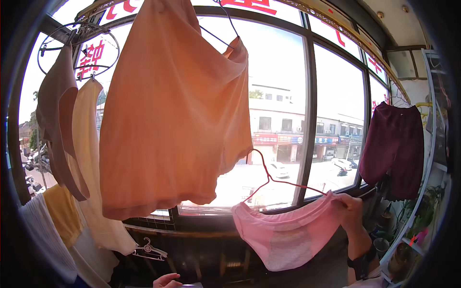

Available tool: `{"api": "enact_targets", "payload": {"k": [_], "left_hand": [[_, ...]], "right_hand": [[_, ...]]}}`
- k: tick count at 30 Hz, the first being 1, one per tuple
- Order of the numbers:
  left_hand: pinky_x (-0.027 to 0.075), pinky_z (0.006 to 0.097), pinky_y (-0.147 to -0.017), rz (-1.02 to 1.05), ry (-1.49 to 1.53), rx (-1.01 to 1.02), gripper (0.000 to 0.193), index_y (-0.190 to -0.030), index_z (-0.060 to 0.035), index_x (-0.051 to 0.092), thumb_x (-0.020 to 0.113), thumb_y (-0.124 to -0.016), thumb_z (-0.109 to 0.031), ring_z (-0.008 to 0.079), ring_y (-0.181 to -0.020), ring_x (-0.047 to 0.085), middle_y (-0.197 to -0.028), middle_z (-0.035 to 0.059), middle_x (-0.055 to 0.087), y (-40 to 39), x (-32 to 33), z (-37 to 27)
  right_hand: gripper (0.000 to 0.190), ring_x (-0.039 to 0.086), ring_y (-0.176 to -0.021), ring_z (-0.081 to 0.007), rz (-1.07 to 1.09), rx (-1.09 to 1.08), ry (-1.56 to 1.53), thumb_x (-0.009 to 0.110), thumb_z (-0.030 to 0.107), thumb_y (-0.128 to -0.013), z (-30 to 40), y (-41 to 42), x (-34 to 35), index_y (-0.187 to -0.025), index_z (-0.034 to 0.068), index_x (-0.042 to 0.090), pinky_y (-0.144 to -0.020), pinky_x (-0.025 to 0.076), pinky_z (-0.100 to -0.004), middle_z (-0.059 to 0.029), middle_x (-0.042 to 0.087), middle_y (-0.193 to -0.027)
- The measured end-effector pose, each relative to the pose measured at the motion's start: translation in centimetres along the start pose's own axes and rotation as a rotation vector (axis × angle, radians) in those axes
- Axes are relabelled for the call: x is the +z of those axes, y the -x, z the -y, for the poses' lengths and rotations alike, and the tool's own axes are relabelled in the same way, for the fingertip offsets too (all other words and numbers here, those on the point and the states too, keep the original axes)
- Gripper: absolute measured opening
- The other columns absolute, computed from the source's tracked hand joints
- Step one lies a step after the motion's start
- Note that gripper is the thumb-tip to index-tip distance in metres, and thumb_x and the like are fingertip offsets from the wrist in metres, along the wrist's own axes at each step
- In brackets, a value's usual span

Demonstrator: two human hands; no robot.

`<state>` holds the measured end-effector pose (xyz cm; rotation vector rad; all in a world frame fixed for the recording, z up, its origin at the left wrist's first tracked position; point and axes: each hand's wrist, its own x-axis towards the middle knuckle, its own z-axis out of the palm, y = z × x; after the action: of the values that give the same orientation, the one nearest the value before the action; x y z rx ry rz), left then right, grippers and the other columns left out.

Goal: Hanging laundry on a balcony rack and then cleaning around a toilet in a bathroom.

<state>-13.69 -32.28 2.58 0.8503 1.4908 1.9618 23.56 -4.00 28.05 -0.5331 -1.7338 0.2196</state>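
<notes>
Pink underpants (288, 234) with a grey middle panel hang across a thin red wire hanger (269, 177) at the lower right. My right hand (347, 208), with a dark band on the wrist, pinches their upper right corner at the hanger's end. The hanger's hook lies by the lower right edge of a large orange garment (173, 118), which hangs from a dark wire hanger (216, 36). My left hand (167, 280) shows only in part at the bottom edge, fingers slightly bent; whether it holds anything cannot be told.
A round clip hanger (79, 46) holds brown and cream garments at the left. Dark purple trousers (394, 147) hang at the right beside a light metal shelf (428, 172) with plants. Windows stand behind; a small white hanger (150, 250) hangs low. A striped cloth (47, 234) is lower left.
</notes>
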Motion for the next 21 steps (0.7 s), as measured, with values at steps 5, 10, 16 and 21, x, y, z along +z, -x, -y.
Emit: {"api": "enact_targets", "payload": {"k": [5, 10, 16, 21], "left_hand": [[0.047, 0.0227, -0.060, -0.103, 0.030, -0.058, 0.024, -0.104, -0.0012, 0.059, 0.056, -0.082, -0.012, 0.0118, -0.066, 0.059, -0.092, 0.0068, 0.063, 3.0, -3.3, 4.1], [0.046, 0.0253, -0.050, -0.249, 0.040, -0.260, 0.023, -0.102, -0.0027, 0.059, 0.056, -0.082, -0.015, 0.0134, -0.058, 0.058, -0.083, 0.0070, 0.064, 4.7, -4.0, 6.8], [0.046, 0.0259, -0.049, -0.312, 0.128, -0.314, 0.022, -0.100, -0.0020, 0.060, 0.057, -0.082, -0.014, 0.0145, -0.056, 0.058, -0.081, 0.0083, 0.063, 4.7, -3.0, 7.9], [0.046, 0.0263, -0.049, -0.294, 0.122, -0.358, 0.021, -0.100, -0.0029, 0.059, 0.057, -0.082, -0.014, 0.0147, -0.056, 0.057, -0.081, 0.0081, 0.063, 4.7, -2.6, 9.3]], "right_hand": [[0.017, 0.043, -0.047, -0.0110, -0.243, -0.164, 0.315, 0.063, 0.015, -0.079, 1.5, -8.9, -2.6, -0.076, -0.001, 0.058, -0.047, 0.038, -0.0275, -0.0122, 0.049, -0.053], [0.023, 0.053, -0.050, -0.0244, -0.510, -0.330, 0.348, 0.060, 0.025, -0.082, 2.5, -16.5, -3.4, -0.083, 0.002, 0.062, -0.050, 0.041, -0.0312, -0.0150, 0.054, -0.059], [0.035, 0.059, -0.064, -0.0282, -0.769, -0.339, 0.320, 0.056, 0.035, -0.084, 4.3, -23.3, -5.6, -0.087, 0.001, 0.063, -0.060, 0.044, -0.0333, -0.0159, 0.061, -0.071], [0.038, 0.061, -0.073, -0.0309, -0.842, -0.377, 0.369, 0.054, 0.039, -0.083, 5.1, -27.4, -7.1, -0.089, 0.003, 0.064, -0.065, 0.045, -0.0351, -0.0159, 0.063, -0.075]]}}
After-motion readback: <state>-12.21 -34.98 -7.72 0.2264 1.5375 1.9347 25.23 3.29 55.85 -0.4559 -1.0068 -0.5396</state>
